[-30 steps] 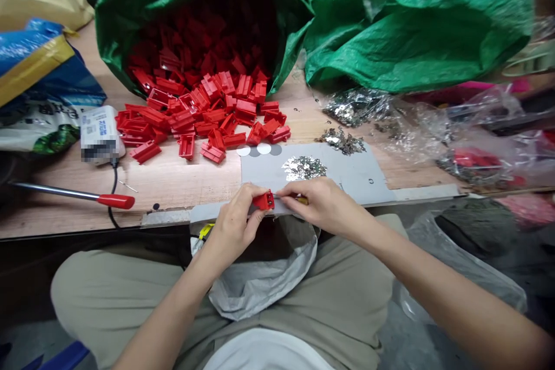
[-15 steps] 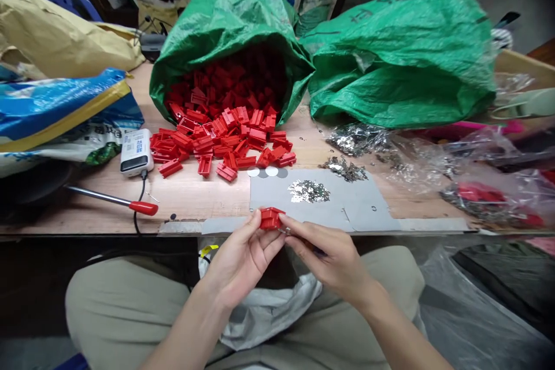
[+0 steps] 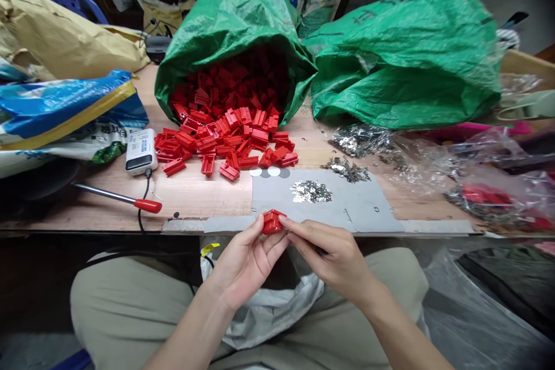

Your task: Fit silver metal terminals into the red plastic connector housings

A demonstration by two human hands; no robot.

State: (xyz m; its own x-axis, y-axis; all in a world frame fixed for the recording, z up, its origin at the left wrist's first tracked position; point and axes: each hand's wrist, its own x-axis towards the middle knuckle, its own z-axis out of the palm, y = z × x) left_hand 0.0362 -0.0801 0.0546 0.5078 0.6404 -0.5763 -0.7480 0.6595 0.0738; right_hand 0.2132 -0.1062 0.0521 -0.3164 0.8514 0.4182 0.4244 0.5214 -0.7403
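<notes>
My left hand [image 3: 247, 257] pinches a small red plastic part [image 3: 272, 222] between thumb and fingers, just below the table's front edge. My right hand [image 3: 332, 251] touches the same part from the right with its fingertips and is closed around a thin dark tool, mostly hidden. A heap of the same red parts [image 3: 225, 141] spills from an open green sack [image 3: 234, 23] onto the wooden table. A small pile of shiny metal bits [image 3: 310, 191] lies on a grey sheet [image 3: 359, 208] right above my hands.
A second green sack [image 3: 403, 52] lies at the back right. Clear bags of metal bits [image 3: 433, 156] crowd the right side. A white power bank [image 3: 141, 151] with a cable and a red-handled screwdriver [image 3: 117, 199] lie at left. A grey bag [image 3: 269, 306] hangs open over my lap.
Both hands came down off the table edge toward my lap with the red part. The part has turned in my left fingers. The view tilted up and shows more of the sacks.
</notes>
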